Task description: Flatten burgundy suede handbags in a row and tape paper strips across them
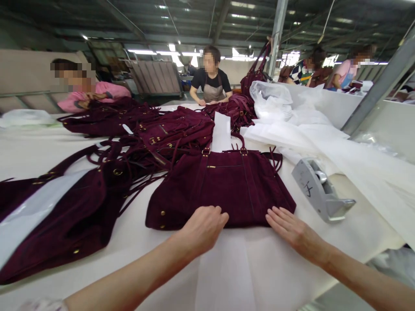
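Observation:
A dark burgundy handbag lies flat on the table in front of me, its two handles pointing away and brass fittings on it. My left hand has its fingers curled closed at the bag's near edge, gripping there. Toward the bag's near right corner, my right hand rests with fingers stretched out on the fabric. A strip of white paper stands up behind the bag, between the handles. White sheet material lies on the table below the bag.
A grey tape dispenser sits right of the bag. Another burgundy bag with white paper lies left, and a heap of burgundy bags behind. White paper sheets spread at right beside clear plastic. Several people work across the table.

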Demonstrator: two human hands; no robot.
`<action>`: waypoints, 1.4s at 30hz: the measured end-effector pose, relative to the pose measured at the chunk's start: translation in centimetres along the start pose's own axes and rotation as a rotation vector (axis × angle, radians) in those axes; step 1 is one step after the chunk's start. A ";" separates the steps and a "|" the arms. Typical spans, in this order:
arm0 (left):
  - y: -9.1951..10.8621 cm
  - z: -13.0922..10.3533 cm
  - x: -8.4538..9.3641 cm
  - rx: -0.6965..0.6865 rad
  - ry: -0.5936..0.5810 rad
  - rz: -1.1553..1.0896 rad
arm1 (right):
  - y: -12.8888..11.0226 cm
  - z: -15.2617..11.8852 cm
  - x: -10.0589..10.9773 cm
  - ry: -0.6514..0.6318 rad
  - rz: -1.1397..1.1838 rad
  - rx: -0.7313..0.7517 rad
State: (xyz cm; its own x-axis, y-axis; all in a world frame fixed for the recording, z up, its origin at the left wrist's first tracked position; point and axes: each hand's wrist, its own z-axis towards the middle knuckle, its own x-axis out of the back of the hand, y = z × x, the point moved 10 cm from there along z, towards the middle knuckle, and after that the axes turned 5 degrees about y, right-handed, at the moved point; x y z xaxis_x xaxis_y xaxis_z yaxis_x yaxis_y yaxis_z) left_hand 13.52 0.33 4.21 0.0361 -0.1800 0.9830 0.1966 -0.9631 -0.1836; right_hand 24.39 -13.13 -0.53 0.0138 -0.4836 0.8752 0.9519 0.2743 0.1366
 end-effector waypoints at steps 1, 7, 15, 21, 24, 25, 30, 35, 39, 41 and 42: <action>0.2 1.3 0.7 0.025 -0.004 -0.010 | 0.0 0.0 -0.2 -0.007 0.005 0.000; 5.4 6.5 2.3 -0.400 0.294 -0.169 | -0.2 -0.4 -1.2 -0.046 -0.004 -0.006; 5.2 5.6 -2.7 -0.470 0.248 -0.299 | 5.7 5.0 2.7 -0.231 0.477 -0.385; 5.3 5.5 -1.8 -0.477 0.283 -0.327 | 8.2 16.5 11.6 0.145 0.377 -0.387; 5.2 5.4 -1.5 -0.474 0.334 -0.329 | 6.4 15.3 8.2 0.184 0.302 -0.297; 5.3 5.4 -1.3 -0.481 0.348 -0.328 | 5.7 13.8 5.8 0.153 0.250 -0.266; 6.0 4.7 -0.4 -0.494 0.382 -0.306 | 5.9 6.0 -4.9 -0.063 0.124 -0.290; 2.7 2.4 -1.7 -0.157 0.347 -0.220 | 5.9 4.9 -6.0 -0.097 0.120 -0.279; 1.6 0.3 -3.1 -0.108 0.323 -0.210 | 4.9 6.3 -5.1 -0.148 0.032 -0.196; 1.6 0.0 -3.2 -0.110 0.333 -0.211 | 3.7 8.5 -4.3 -0.174 0.012 -0.082; 1.6 -0.1 -3.2 -0.110 0.342 -0.207 | 2.9 10.0 -4.0 -0.184 0.028 -0.009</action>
State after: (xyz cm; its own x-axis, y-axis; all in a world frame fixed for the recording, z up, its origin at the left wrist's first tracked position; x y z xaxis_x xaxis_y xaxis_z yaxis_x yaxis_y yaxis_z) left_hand 13.65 -0.69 0.75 -0.3240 -0.0185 0.9459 0.0588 -0.9983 0.0006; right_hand 24.03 -2.14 1.03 -0.0150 -0.3155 0.9488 0.9547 0.2774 0.1074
